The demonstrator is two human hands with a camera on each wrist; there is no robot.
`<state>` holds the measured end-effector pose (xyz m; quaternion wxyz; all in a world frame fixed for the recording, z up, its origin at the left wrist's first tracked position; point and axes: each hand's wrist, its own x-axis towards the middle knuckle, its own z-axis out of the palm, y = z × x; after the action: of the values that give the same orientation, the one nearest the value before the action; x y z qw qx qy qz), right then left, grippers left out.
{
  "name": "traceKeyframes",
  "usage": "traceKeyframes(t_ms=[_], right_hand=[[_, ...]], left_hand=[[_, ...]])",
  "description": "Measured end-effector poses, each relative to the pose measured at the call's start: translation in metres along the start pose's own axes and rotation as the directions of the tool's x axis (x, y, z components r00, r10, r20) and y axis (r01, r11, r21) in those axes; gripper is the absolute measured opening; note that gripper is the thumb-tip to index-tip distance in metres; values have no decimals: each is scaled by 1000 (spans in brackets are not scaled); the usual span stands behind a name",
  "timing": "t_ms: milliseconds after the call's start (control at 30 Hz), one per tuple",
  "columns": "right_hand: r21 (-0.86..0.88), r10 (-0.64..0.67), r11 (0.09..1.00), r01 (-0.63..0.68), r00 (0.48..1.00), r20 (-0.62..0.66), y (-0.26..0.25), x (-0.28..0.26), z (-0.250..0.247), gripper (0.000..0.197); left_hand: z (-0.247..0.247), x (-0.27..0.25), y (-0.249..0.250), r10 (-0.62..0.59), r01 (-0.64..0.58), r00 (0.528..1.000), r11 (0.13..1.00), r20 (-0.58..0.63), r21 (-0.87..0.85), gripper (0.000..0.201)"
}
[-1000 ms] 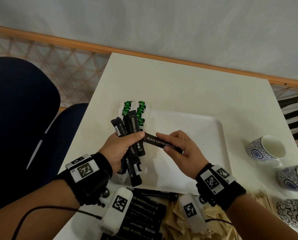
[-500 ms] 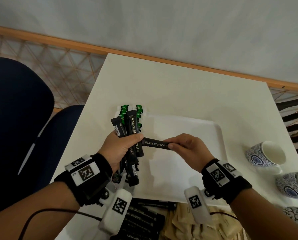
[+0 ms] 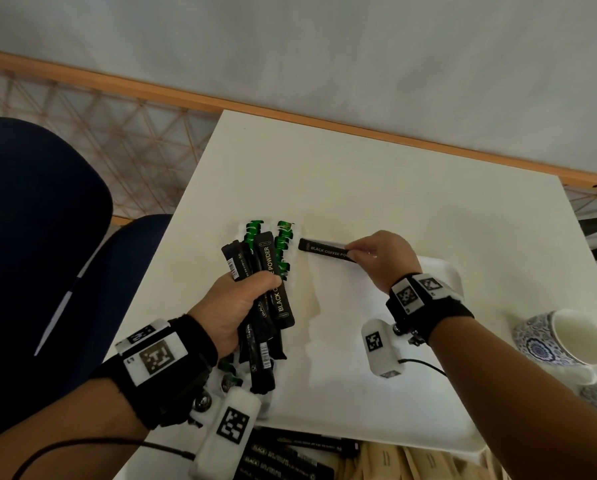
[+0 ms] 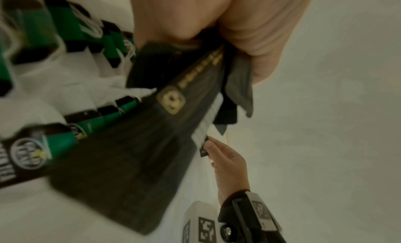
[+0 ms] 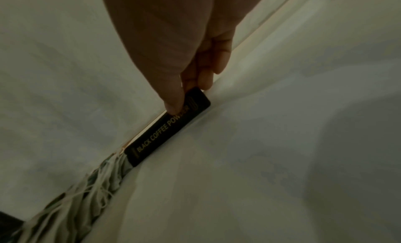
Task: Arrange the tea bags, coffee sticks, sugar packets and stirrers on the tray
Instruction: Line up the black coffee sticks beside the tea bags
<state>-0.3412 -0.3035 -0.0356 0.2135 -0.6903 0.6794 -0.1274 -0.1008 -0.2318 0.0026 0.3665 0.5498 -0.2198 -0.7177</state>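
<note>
White tray [image 3: 376, 403] on white table [image 3: 359, 174], coffee sticks being laid out by two hands.

Landmark: the tray. Blue chair [image 3: 30, 237] well left of it; patterned cups [image 3: 560, 341] just off its right side. Green-tagged tea bags [image 3: 283, 244] in a row along its far-left edge. Left hand [image 3: 234, 306] above its left part, fingers curled round a bundle of black coffee sticks [image 3: 272, 289]. Right hand [image 3: 380, 258] at its far edge, thumb and fingertips pinching one end of a single coffee stick [image 3: 326, 250] lying along that edge just right of the tea bags. Further coffee sticks [image 3: 290, 459] and tan sugar packets [image 3: 411, 462] off its near edge.
</note>
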Motion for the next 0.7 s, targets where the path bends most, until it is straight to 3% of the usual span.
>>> traceKeyframes(t_ms=[367,700], right_hand=[[-24,-21,1000,20,998,-55,3,14,5,14],[7,-32,999,33,994,-101,4,10,3,15]], left_hand=[[8,11,-1,20,-20,1000,1000,23,-1,5],[9,12,-3,30,-30,999,1000,44,-5,21]])
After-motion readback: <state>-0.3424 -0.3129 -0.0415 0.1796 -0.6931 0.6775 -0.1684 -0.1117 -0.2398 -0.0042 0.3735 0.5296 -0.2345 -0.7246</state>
